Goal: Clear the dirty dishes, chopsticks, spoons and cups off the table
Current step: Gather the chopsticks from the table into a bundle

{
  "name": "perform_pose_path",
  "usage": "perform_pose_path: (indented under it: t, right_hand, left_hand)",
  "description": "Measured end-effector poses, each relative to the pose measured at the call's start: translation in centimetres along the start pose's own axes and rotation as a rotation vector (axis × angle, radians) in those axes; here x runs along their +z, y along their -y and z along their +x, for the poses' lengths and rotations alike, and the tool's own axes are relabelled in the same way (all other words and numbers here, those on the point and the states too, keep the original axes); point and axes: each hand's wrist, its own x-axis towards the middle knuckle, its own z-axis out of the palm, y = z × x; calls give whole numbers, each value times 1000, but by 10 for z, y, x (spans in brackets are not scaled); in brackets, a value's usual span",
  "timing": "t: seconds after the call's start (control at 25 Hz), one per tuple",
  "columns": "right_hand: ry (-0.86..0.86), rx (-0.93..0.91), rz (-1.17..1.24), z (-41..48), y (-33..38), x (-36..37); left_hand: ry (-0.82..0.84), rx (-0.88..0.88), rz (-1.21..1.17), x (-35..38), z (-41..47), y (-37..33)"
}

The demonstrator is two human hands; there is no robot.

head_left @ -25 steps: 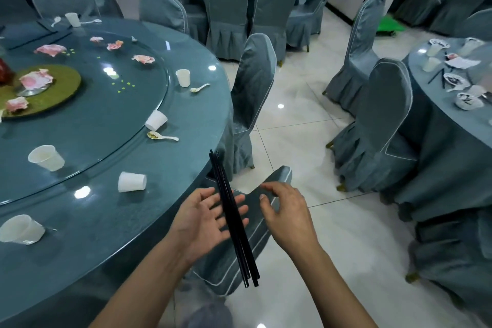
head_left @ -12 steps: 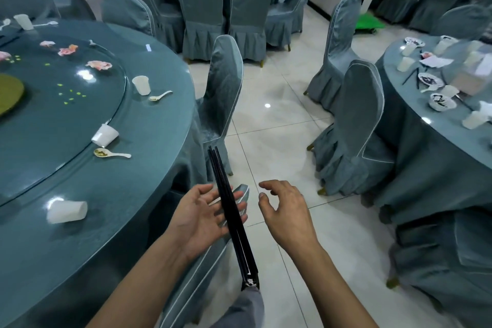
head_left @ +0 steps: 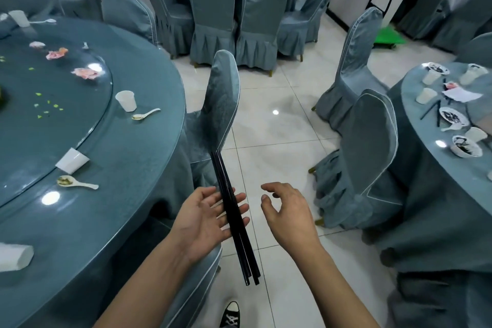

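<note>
Filling the left side, a round table (head_left: 138, 168) under a blue-grey cloth carries paper cups (head_left: 126, 100) and spoons (head_left: 80, 184). Near centre, the left hand (head_left: 205, 218) lies palm up with its fingers straight and black chopsticks (head_left: 232, 210) resting across them. Just right, the right hand (head_left: 288, 217) hangs loosely curled and empty above the white tiled floor (head_left: 277, 141). Far right, another table (head_left: 426, 141) holds dirty bowls (head_left: 466, 147).

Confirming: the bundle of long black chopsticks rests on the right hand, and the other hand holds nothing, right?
Wrong hand. In the head view the long black chopsticks rest on the left hand; the right hand holds nothing.
</note>
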Motion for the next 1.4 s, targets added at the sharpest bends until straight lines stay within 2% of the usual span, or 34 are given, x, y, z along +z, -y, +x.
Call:
perform_pose_path:
  t: [0.44, 0.8, 0.96, 1.28, 1.4]
  right_hand:
    - [94, -82, 52, 162, -31, -20]
    - [211, -231, 117, 349, -66, -48]
    - [264, -312, 131, 426, -63, -50]
    - [394, -443, 144, 538, -39, -28]
    - [393, -485, 139, 591, -24, -13]
  left_hand:
    - [-57, 83, -46, 69, 103, -51]
    - [-161, 223, -190, 175, 219, -110]
    - [-200, 290, -234, 205, 255, -138]
    - [-263, 414, -318, 222, 320, -202]
    - [-276, 449, -338, 225, 355, -237]
